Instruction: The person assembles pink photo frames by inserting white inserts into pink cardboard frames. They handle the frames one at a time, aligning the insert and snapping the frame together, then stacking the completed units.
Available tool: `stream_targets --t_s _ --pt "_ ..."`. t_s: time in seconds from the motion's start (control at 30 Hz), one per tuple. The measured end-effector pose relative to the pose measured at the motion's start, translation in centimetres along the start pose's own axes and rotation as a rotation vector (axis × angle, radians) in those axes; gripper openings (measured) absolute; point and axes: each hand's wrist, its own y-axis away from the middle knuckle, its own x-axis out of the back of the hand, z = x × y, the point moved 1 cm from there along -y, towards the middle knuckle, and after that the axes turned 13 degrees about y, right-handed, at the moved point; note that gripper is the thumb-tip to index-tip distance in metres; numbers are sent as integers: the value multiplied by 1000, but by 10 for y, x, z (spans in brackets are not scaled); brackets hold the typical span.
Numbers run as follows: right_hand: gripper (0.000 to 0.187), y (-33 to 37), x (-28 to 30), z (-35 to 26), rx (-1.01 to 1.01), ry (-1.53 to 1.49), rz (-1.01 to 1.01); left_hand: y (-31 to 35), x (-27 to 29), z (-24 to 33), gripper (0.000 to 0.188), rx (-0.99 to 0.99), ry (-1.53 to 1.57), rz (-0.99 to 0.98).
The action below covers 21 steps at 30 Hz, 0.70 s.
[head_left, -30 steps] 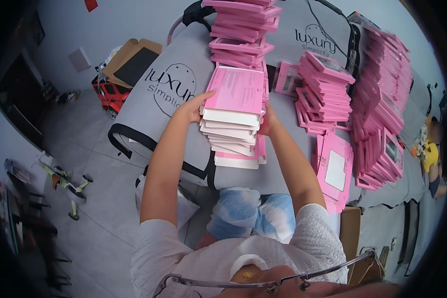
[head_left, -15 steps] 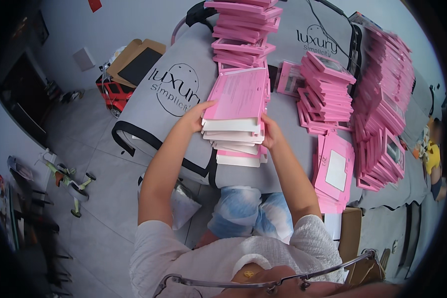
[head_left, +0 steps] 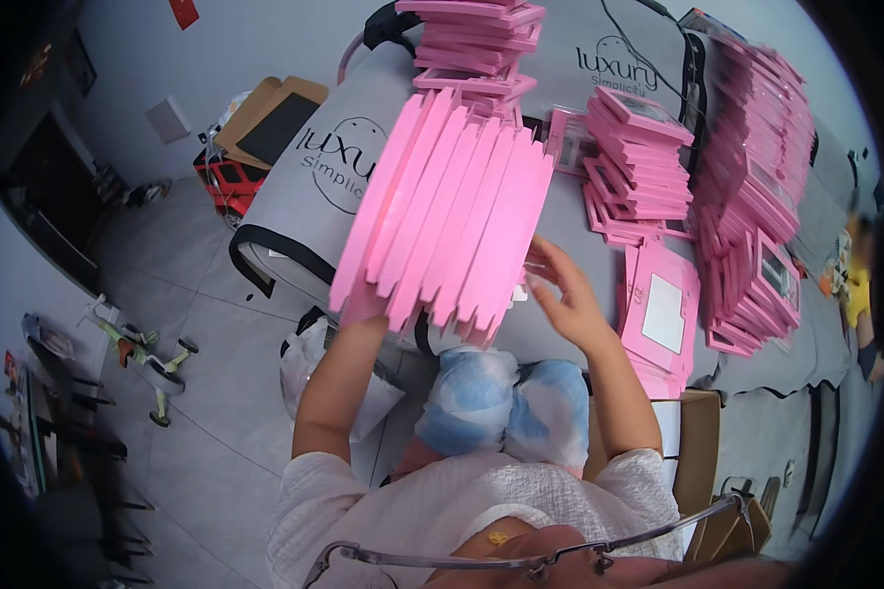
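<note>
A thick stack of flat pink cardboard boxes (head_left: 447, 211) is tipped up in front of me, its pink edges facing upward. My left hand (head_left: 366, 327) supports it from the lower left; the boxes hide its fingers. At the stack's lower right is my right hand (head_left: 567, 299), its fingers apart and curved beside the boxes. Whether the fingertips touch the stack I cannot tell. Behind it, a tall pile of pink boxes (head_left: 481, 44) stands on the grey padded surface (head_left: 339, 147).
More pink boxes with windows (head_left: 638, 162) are piled at the right, beside a larger pile (head_left: 756, 147). Flat pink sheets (head_left: 658, 304) lie nearer me, above an open brown carton (head_left: 697, 442). On the floor at left are a child's bike (head_left: 147, 363) and a red toy car (head_left: 228, 182).
The stack has turned from lying with white ends toward me to tipped up, pink edges showing. My left hand has gone behind it; my right hand has loosened and moved slightly right.
</note>
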Motion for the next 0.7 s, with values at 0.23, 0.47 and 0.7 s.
stream_targets --t_s 0.23,0.47,0.7 --pt "56 -1 27 -56 487 992 233 15 -35 -24 44 -136 -46 -144" --pt "87 -22 42 -106 771 1162 48 36 -36 -4 45 0 -187 -260" --pt "107 0 32 -113 630 1141 -329 24 -15 13 45 548 -651 -476"
